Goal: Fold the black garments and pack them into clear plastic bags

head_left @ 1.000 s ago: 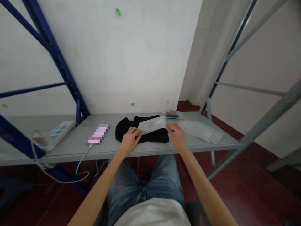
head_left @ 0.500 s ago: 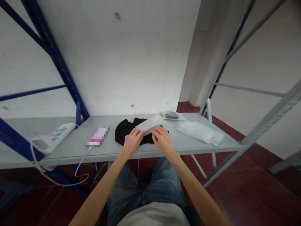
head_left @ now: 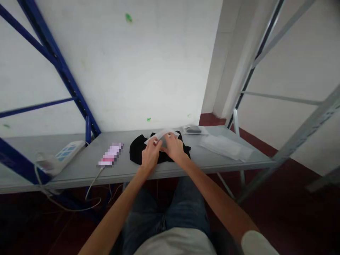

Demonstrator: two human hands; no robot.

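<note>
Over a piece of black cloth [head_left: 136, 152] on the shelf, a thin, whitish plastic bag [head_left: 162, 132] is held between my two hands. My left hand [head_left: 150, 153] pinches the bag's near-left edge, fingers curled. On the other side my right hand [head_left: 174, 148] grips it, with the thumb pointing toward the left hand and the fingertips partly hidden by the bag. A greyish gap shows between the hands, where the bag's near edge appears spread. The cloth lies crumpled under both hands, its middle covered.
Flat whitish bags [head_left: 225, 146] lie to the right, with a clear packet holding something dark [head_left: 193, 129] behind them. A phone [head_left: 111, 154] on a charging cable and a white power strip [head_left: 67, 154] are at left. Blue posts [head_left: 66, 78] and a white wall [head_left: 148, 71] bound the shelf.
The bag has shifted left and turned, and its near edge now looks parted. My right hand has moved left and farther in, closer to the left hand. The cloth stays put.
</note>
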